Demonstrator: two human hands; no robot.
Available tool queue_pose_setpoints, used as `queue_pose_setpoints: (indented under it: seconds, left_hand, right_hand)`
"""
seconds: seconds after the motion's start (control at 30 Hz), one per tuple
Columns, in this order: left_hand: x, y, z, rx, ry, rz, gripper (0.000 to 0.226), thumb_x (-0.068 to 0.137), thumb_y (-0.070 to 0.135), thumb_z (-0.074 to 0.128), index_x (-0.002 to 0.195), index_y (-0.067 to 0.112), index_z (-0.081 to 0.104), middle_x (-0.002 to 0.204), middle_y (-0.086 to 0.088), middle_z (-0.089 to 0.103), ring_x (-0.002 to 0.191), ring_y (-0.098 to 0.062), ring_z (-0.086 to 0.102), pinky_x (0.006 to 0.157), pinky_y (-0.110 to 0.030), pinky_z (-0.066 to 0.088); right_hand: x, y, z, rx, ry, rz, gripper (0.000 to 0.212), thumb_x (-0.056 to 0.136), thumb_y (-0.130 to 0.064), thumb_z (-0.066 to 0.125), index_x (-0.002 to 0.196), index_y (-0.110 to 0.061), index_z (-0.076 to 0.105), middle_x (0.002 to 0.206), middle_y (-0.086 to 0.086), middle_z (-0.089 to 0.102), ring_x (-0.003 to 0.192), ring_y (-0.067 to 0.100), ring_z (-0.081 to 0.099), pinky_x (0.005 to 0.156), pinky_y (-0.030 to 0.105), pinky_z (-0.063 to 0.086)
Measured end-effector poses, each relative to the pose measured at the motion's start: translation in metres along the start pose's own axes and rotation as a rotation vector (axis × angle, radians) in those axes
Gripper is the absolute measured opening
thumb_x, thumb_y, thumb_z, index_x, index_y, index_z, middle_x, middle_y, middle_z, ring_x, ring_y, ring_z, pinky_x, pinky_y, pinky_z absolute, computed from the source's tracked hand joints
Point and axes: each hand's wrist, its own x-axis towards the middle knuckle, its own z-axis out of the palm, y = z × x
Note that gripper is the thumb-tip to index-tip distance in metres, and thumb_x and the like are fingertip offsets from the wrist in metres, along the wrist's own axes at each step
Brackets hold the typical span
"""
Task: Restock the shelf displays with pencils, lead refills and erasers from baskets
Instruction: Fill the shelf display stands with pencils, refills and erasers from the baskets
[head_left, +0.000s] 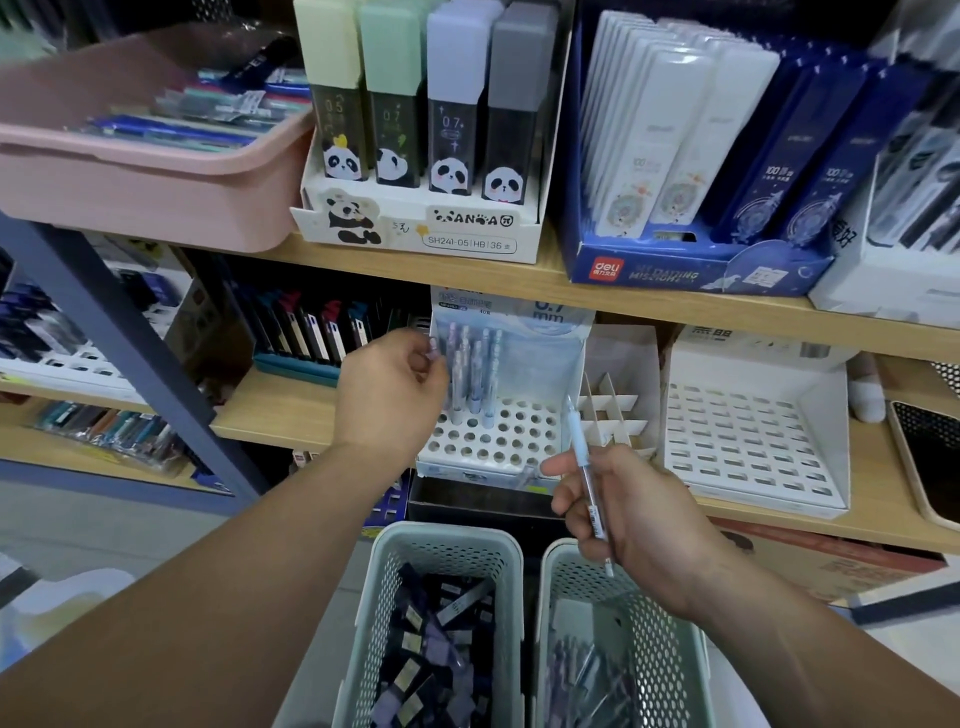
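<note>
stand (519, 447): rear-left holes filled | left hand (389, 395): fingertips pinched on standing pencil (434, 349) over those holes | right hand (618, 514): fingers curled round spare pencil (584, 462), just front-right of stand | handling: judged light, stiff, slick; best gripped mid-barrel

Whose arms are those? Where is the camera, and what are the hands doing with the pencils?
The camera sits on a person's head and looks down, so the two arms are that person's own. They are at a shop's wooden shelf. The right hand holds a light blue pencil. The left hand seems to pinch the top of a standing pencil in a white stand full of round holes. Below are two baskets: the left basket holds small dark boxes, and the right basket holds more pencils.
</note>
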Motion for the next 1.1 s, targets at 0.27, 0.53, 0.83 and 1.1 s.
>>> queue_pose_setpoints:
  seconds: [0.27, 0.53, 0.83, 1.1]
  left_hand:
    - [0.005, 0.001, 0.000, 0.009, -0.018, -0.006, 0.015, 0.090, 0.014, 0.065, 0.105, 0.019, 0.063, 0.066, 0.014, 0.058, 0.064, 0.001, 0.058, 0.059, -0.016, 0.042]
    - [0.005, -0.008, 0.009, 0.132, -0.026, 0.123, 0.025, 0.090, 0.013, 0.064, 0.114, 0.020, 0.066, 0.086, 0.001, 0.068, 0.070, -0.017, 0.062, 0.066, -0.029, 0.052]
    - [0.003, -0.016, 0.006, 0.097, -0.070, -0.025, 0.035, 0.086, 0.028, 0.070, 0.118, 0.022, 0.056, 0.082, 0.002, 0.065, 0.074, -0.016, 0.061, 0.061, -0.030, 0.046]
    - [-0.016, -0.033, 0.000, 0.177, -0.339, -0.205, 0.039, 0.094, 0.028, 0.060, 0.132, 0.018, 0.057, 0.100, 0.000, 0.071, 0.091, -0.022, 0.066, 0.077, -0.032, 0.052]
  right_hand:
    - [-0.001, 0.000, -0.004, 0.046, -0.013, -0.041, 0.034, 0.102, -0.011, 0.041, 0.110, -0.005, 0.074, 0.071, 0.006, 0.052, 0.054, 0.018, 0.044, 0.046, 0.028, 0.035]
    - [-0.004, -0.005, -0.010, -0.087, -0.057, -0.045, 0.022, 0.102, -0.030, 0.056, 0.118, -0.032, 0.071, 0.066, 0.002, 0.054, 0.049, 0.014, 0.042, 0.042, 0.021, 0.027]
    - [-0.002, -0.003, -0.013, -0.151, 0.078, -0.085, 0.029, 0.095, -0.002, 0.058, 0.119, -0.016, 0.066, 0.092, 0.006, 0.064, 0.060, 0.013, 0.056, 0.052, 0.023, 0.045]
    - [-0.011, -0.011, -0.005, -0.162, 0.132, -0.211, 0.016, 0.087, -0.003, 0.074, 0.100, -0.003, 0.066, 0.091, 0.025, 0.073, 0.054, 0.015, 0.060, 0.048, 0.024, 0.048]
